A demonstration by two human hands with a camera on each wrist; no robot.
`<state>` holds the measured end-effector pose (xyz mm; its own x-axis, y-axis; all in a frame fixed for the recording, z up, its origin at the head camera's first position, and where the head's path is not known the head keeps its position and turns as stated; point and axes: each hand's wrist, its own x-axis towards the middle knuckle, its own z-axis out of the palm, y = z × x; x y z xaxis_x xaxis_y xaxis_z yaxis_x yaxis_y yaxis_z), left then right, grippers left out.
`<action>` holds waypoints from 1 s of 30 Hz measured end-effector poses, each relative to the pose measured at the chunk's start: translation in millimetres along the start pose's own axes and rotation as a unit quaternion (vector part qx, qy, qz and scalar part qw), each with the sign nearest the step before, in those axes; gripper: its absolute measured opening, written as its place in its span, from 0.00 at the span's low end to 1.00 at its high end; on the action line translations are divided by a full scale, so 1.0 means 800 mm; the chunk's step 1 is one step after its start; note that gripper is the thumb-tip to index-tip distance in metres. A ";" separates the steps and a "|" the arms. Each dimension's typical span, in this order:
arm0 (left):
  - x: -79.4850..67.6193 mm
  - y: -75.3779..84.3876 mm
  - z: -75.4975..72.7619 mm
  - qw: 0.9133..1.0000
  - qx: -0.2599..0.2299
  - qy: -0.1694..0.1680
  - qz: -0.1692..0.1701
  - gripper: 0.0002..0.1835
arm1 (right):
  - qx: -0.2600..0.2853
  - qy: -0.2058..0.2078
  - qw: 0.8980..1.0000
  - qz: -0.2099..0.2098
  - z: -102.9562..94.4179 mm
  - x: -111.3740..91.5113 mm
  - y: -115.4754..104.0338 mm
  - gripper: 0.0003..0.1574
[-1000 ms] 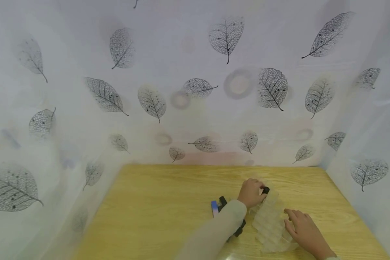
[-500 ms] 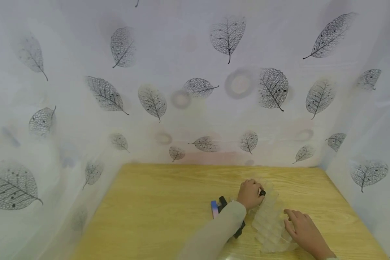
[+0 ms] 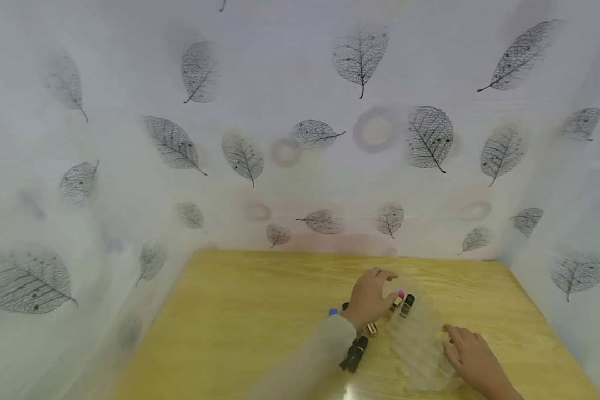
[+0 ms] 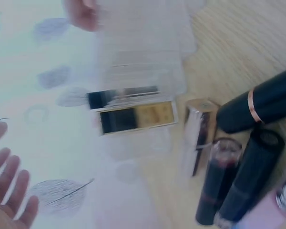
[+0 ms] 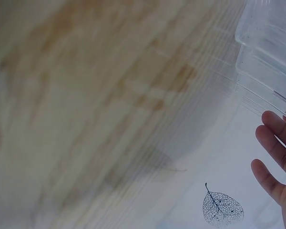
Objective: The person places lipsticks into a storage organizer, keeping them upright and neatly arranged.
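A clear tiered plastic organizer [image 3: 420, 347] stands between the hands on the table. Two lipstick tubes sit in its far compartments: a black one [image 3: 407, 305] and one with a gold band and magenta end [image 3: 398, 300]. My left hand [image 3: 372, 297] is just left of them, fingers spread and holding nothing. In the left wrist view, its fingers [image 4: 12, 191] are apart from the black-and-gold tube [image 4: 137, 118] in the organizer. My right hand [image 3: 475, 355] is at the organizer's right side, fingers loosely bent; whether it touches the plastic I cannot tell.
Several loose cosmetic tubes lie left of the organizer: black ones [image 3: 355, 354], a shiny metallic one [image 4: 200, 124], a black one with a copper ring [image 4: 262, 102] and a pink one [image 4: 269, 212]. Leaf-printed curtains [image 3: 330, 166] enclose the wooden table [image 3: 240, 311].
My left hand has let go of the black lipstick, which stands in the organizer, and has moved left with fingers opened. The magenta-ended tube is uncovered. My right hand has hardly moved.
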<state>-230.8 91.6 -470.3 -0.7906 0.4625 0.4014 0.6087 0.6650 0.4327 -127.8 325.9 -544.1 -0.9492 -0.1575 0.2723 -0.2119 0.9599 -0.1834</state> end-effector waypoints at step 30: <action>-0.132 -0.026 0.032 0.979 0.068 -0.154 -0.118 0.20 | 0.010 -0.007 1.000 0.012 -0.002 0.000 -0.001 0.17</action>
<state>-161.7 44.1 -542.0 -0.9038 0.4268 0.0321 0.4083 0.8371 0.3641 -126.9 325.8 -542.4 -0.9571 -0.1378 0.2548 -0.1935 0.9587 -0.2085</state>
